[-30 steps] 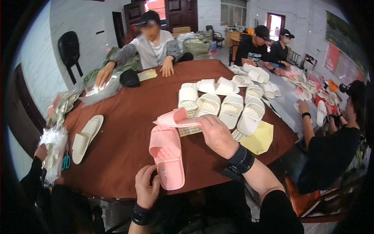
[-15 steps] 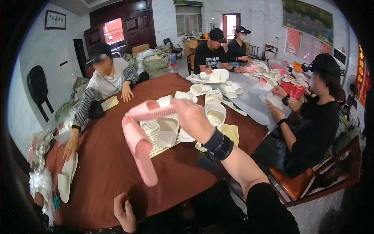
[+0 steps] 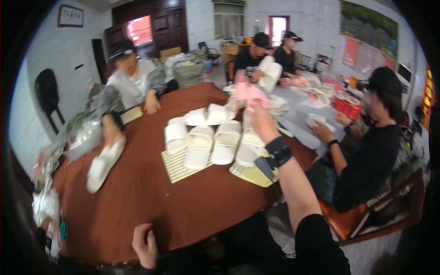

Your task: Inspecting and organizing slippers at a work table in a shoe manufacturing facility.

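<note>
My right hand (image 3: 262, 120) is stretched out and raised above the far side of the round table covered in dark red-brown cloth (image 3: 151, 201), its fingers closed around a soft pink rubber slipper (image 3: 250, 93) held up in the air; motion blur keeps me from telling exactly how the fingers sit on it. A black band wraps my right wrist. My left hand (image 3: 145, 245) rests on the near rim of the table, fingers loosely curled, holding nothing.

Below the pink slipper, a cluster of white rubber slide slippers (image 3: 211, 144) lies in rows on the cloth, some resting on a pale ribbed sheet (image 3: 173, 166). Just beside them, near my forearm, sits a yellow sheet (image 3: 259, 176) at the table edge.

Across the table a person in a striped grey top (image 3: 133, 87) leans both hands on the cloth, one near another white slipper (image 3: 103, 166) lying apart on the left. A person in black clothes (image 3: 366, 151) sits at the right, hands together over the table. Crumpled clear plastic bags (image 3: 46, 201) are heaped along the left rim
</note>
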Tool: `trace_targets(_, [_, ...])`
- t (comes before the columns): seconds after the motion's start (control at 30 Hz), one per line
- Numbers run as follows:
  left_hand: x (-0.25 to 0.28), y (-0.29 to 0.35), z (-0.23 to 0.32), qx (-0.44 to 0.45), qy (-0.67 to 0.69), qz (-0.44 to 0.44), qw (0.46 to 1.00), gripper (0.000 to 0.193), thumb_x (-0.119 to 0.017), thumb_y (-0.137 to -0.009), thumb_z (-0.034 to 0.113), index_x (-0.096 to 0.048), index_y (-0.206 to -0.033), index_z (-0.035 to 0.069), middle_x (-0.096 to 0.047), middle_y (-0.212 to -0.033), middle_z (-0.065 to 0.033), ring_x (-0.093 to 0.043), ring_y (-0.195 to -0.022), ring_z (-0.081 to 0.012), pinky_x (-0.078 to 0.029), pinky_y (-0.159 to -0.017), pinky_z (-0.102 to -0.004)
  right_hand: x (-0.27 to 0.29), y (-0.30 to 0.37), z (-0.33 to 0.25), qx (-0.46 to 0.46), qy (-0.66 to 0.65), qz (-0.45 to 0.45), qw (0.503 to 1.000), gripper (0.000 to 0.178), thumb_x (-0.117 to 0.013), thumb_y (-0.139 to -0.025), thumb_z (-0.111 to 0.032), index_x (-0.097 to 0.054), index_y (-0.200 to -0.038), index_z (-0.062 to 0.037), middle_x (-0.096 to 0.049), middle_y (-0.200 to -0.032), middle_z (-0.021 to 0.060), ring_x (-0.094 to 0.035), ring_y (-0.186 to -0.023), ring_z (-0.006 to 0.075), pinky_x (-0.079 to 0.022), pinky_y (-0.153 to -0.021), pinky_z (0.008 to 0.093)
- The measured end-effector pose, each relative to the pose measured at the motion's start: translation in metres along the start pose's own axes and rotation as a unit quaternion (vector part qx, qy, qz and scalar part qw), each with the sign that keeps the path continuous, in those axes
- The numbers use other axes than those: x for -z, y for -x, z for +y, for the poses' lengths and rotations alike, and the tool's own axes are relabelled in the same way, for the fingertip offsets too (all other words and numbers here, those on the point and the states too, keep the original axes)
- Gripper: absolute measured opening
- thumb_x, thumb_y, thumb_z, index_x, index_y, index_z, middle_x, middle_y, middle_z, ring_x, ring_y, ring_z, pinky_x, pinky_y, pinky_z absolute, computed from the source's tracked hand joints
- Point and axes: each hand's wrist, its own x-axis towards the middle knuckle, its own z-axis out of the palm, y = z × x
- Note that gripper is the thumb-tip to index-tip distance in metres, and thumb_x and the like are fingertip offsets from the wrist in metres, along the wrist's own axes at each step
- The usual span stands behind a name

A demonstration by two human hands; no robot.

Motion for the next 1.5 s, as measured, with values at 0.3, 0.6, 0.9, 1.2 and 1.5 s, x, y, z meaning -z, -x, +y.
trace_targets(0.3, [-0.020,-0.008,0.007,-0.033,-0.043,-0.001,0.999,0.018,-0.062,-0.085,0.002,-0.068,-0.102,0.002,-0.068,-0.100,-0.0146,-0.065,-0.097,-0.0313,-0.050,-0.087,-0.0366,-0.006,0.047,0.033,0.012,-0.064,-0.115,0.991,0.026,-0.059,-0.086,-0.007,-0.062,-0.109,0.0047,-0.065,-0.106,0.0270,-0.061,-0.101,0.0430,-0.048,-0.090,0.0446])
trace_targets(0.6, [-0.012,-0.004,-0.001,-0.061,-0.049,0.014,0.997,0.016,-0.063,-0.087,0.004,-0.067,-0.102,0.002,-0.068,-0.100,-0.0143,-0.064,-0.094,-0.0330,-0.050,-0.084,-0.0401,0.013,0.043,-0.054,0.113,-0.099,-0.163,0.975,0.022,-0.060,-0.085,-0.003,-0.060,-0.106,0.0036,-0.065,-0.101,0.0237,-0.062,-0.096,0.0414,-0.048,-0.082,0.0429])
trace_targets(0.9, [-0.016,-0.001,0.001,-0.048,-0.047,0.007,0.998,0.018,-0.064,-0.088,0.007,-0.068,-0.105,0.005,-0.068,-0.102,-0.0124,-0.063,-0.099,-0.0318,-0.049,-0.087,-0.0390,0.029,0.064,-0.124,0.163,-0.117,-0.247,0.948,0.022,-0.063,-0.081,-0.004,-0.063,-0.103,-0.0020,-0.066,-0.103,0.0177,-0.060,-0.101,0.0369,-0.040,-0.093,0.0431])
trace_targets(1.2, [-0.008,-0.002,0.008,-0.031,-0.051,0.005,0.998,0.017,-0.062,-0.086,0.004,-0.069,-0.102,0.002,-0.069,-0.101,-0.0150,-0.065,-0.099,-0.0318,-0.050,-0.088,-0.0389,0.071,0.082,-0.214,0.333,-0.188,-0.193,0.904,0.030,-0.059,-0.080,0.003,-0.066,-0.107,-0.0079,-0.068,-0.101,0.0102,-0.064,-0.101,0.0262,-0.041,-0.101,0.0468])
trace_targets(1.5, [-0.013,-0.004,-0.017,-0.063,0.028,-0.027,0.997,0.020,-0.055,-0.083,-0.005,-0.065,-0.100,-0.002,-0.065,-0.098,-0.0162,-0.061,-0.095,-0.0310,-0.048,-0.088,-0.0384,0.120,0.105,-0.267,0.464,-0.420,0.212,0.751,0.018,-0.058,-0.098,-0.025,-0.059,-0.097,-0.0071,-0.052,-0.077,0.0033,-0.055,-0.068,0.0168,-0.050,-0.079,0.0414])
